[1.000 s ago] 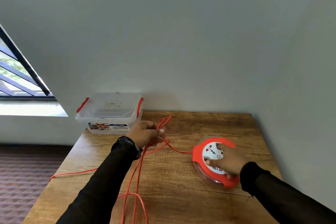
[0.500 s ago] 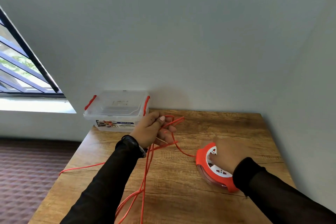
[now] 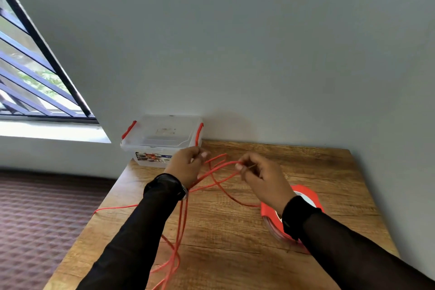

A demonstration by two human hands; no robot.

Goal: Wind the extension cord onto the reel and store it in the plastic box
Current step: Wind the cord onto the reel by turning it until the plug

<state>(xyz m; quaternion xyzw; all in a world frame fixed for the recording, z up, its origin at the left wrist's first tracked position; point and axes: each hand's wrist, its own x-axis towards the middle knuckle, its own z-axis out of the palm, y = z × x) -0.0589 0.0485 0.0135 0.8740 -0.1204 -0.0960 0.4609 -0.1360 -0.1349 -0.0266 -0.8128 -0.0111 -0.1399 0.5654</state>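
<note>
An orange extension cord loops loosely across the wooden table and hangs off its left and front edges. My left hand grips a bundle of its strands above the table. My right hand pinches one strand just to the right of it. One strand runs down to the orange and white reel, which lies on the table beneath my right wrist and is partly hidden by it. A clear plastic box with red latches and its lid on stands at the table's far left corner.
The table stands in a corner, with walls behind it and along its right side. A window with bars is at the left. Patterned dark red flooring lies left of the table.
My right hand has left the reel and risen to pinch a cord strand beside my left hand. The reel now lies alone on the table. The view has shifted left.
</note>
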